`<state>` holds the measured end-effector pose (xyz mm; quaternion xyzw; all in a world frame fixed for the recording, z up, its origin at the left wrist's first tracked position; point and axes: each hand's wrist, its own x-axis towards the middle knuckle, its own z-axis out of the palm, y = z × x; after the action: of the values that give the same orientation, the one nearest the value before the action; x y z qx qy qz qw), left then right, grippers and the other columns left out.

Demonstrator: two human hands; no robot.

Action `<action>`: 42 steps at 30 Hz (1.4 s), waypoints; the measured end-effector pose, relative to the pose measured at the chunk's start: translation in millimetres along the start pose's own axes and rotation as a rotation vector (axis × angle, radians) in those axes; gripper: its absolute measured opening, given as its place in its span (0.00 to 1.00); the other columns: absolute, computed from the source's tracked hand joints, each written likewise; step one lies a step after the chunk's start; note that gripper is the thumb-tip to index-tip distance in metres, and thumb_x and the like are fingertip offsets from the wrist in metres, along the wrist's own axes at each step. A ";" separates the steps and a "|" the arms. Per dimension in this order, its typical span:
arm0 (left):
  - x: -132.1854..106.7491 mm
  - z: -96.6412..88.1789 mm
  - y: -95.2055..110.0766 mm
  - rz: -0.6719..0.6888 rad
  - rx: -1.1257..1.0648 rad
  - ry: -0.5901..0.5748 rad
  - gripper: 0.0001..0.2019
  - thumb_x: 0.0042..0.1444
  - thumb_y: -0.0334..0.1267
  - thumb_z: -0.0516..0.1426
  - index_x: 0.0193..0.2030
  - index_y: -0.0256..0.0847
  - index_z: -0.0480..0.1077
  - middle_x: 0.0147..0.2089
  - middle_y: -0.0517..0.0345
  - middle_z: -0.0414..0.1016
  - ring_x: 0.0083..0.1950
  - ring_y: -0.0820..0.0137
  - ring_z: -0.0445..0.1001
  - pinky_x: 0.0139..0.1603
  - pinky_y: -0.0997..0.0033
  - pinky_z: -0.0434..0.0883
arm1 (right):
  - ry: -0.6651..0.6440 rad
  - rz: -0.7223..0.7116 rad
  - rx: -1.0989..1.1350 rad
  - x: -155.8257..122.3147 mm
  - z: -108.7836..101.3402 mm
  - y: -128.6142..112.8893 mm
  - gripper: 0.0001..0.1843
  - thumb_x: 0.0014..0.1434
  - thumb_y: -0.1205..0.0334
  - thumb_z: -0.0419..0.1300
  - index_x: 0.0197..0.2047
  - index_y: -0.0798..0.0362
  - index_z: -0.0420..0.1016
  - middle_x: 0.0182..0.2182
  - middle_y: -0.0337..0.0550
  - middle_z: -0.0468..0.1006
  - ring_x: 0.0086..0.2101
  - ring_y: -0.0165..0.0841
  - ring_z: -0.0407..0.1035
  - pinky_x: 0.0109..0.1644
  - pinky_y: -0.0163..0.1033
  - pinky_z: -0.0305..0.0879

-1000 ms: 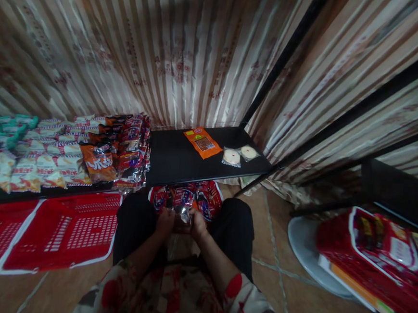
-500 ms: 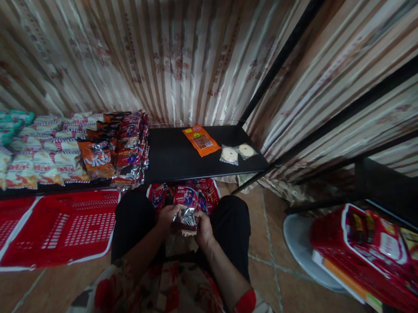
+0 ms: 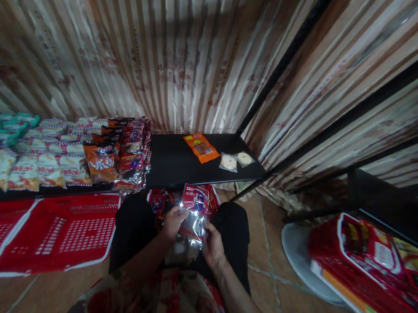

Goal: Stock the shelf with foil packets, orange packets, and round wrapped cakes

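**Red packet now in clearer view**

A second ago the packet is partly covered by fingers, low between the knees. Now more of its printed front and shiny lower part shows, and the hands are farther apart. The left hand pinches its left edge; the right hand grips its lower right side. The packet is between the knees, above other red packets, near the front of the black shelf. The orange packet there is unmoved. The held packet seems to be mid-handling, not yet set down.
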<state>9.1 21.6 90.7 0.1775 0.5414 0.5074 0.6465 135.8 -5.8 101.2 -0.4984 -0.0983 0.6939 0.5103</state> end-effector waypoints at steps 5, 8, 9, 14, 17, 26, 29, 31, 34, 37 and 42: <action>2.0 -0.4 13.7 0.024 -0.076 -0.032 0.23 0.28 0.49 0.68 0.30 0.37 0.69 0.27 0.59 0.75 0.27 0.73 0.72 0.32 0.72 0.68 | -0.075 -0.086 -0.053 -7.9 20.2 -8.3 0.12 0.40 0.61 0.66 0.31 0.54 0.73 0.26 0.36 0.78 0.28 0.31 0.71 0.35 0.35 0.67; 4.9 -1.6 21.0 0.075 -0.048 0.016 0.21 0.31 0.48 0.68 0.30 0.37 0.69 0.27 0.59 0.75 0.27 0.73 0.72 0.32 0.73 0.68 | -0.072 -0.077 -0.098 -9.8 34.6 -10.4 0.17 0.38 0.58 0.69 0.33 0.53 0.73 0.26 0.36 0.78 0.27 0.33 0.73 0.34 0.36 0.68; 5.9 -2.0 23.4 0.090 -0.037 0.036 0.20 0.32 0.47 0.67 0.29 0.37 0.69 0.27 0.59 0.75 0.28 0.73 0.72 0.32 0.73 0.68 | -0.073 -0.079 -0.111 -9.9 39.4 -10.6 0.19 0.38 0.58 0.69 0.34 0.53 0.73 0.26 0.36 0.78 0.27 0.34 0.73 0.33 0.37 0.68; 9.7 -4.7 37.7 0.149 -0.001 0.086 0.13 0.39 0.42 0.64 0.29 0.38 0.69 0.27 0.59 0.75 0.28 0.72 0.73 0.32 0.74 0.68 | -0.095 -0.114 -0.184 -7.8 61.0 -13.7 0.23 0.38 0.54 0.70 0.39 0.50 0.72 0.26 0.35 0.79 0.29 0.35 0.74 0.30 0.35 0.68; 10.0 -6.8 46.4 0.205 0.010 0.094 0.11 0.43 0.40 0.62 0.33 0.39 0.71 0.30 0.58 0.77 0.30 0.72 0.74 0.34 0.74 0.68 | -0.086 -0.144 -0.266 -4.1 71.2 -18.7 0.25 0.39 0.52 0.69 0.41 0.49 0.72 0.27 0.35 0.79 0.29 0.35 0.74 0.29 0.35 0.67; 3.1 -16.6 75.7 0.283 -0.003 0.103 0.18 0.44 0.41 0.62 0.43 0.37 0.71 0.34 0.55 0.78 0.33 0.71 0.74 0.35 0.75 0.69 | -0.051 -0.297 -0.492 8.2 102.1 -30.0 0.30 0.41 0.46 0.66 0.46 0.52 0.72 0.34 0.39 0.79 0.34 0.35 0.73 0.37 0.36 0.67; -1.0 -23.2 86.3 0.289 -0.011 0.075 0.18 0.44 0.39 0.61 0.43 0.37 0.71 0.33 0.55 0.77 0.32 0.71 0.74 0.34 0.75 0.69 | -0.102 -0.344 -0.564 13.4 111.6 -32.0 0.26 0.43 0.45 0.65 0.42 0.52 0.73 0.30 0.38 0.79 0.29 0.33 0.71 0.34 0.35 0.65; -2.7 -28.2 92.2 0.277 -0.030 0.062 0.17 0.45 0.38 0.60 0.44 0.37 0.70 0.34 0.55 0.77 0.31 0.71 0.74 0.34 0.74 0.69 | -0.161 -0.360 -0.593 16.9 117.7 -32.2 0.25 0.45 0.44 0.63 0.42 0.52 0.72 0.27 0.37 0.78 0.27 0.33 0.70 0.31 0.34 0.64; -2.0 -35.4 99.9 0.275 -0.046 0.072 0.17 0.45 0.39 0.60 0.43 0.37 0.70 0.34 0.56 0.77 0.31 0.71 0.74 0.33 0.74 0.68 | -0.201 -0.367 -0.611 21.2 128.5 -30.5 0.27 0.46 0.44 0.63 0.46 0.51 0.70 0.28 0.37 0.77 0.26 0.33 0.70 0.30 0.35 0.65; 1.2 -40.8 108.3 0.285 -0.044 0.088 0.20 0.44 0.40 0.61 0.45 0.37 0.70 0.30 0.58 0.76 0.29 0.72 0.73 0.31 0.75 0.68 | -0.212 -0.399 -0.595 24.8 140.6 -28.0 0.32 0.47 0.45 0.63 0.53 0.50 0.67 0.32 0.39 0.79 0.28 0.34 0.72 0.32 0.37 0.67; 2.7 -45.5 123.0 0.297 -0.082 0.109 0.24 0.43 0.40 0.62 0.49 0.36 0.68 0.31 0.58 0.76 0.30 0.73 0.73 0.33 0.75 0.68 | -0.250 -0.463 -0.583 33.0 154.7 -25.8 0.35 0.48 0.47 0.62 0.58 0.49 0.63 0.33 0.41 0.79 0.30 0.35 0.72 0.33 0.38 0.67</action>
<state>-88.3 61.3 169.2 0.2015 0.5223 0.6280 0.5406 29.6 90.2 173.2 -0.4986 -0.4628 0.5587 0.4744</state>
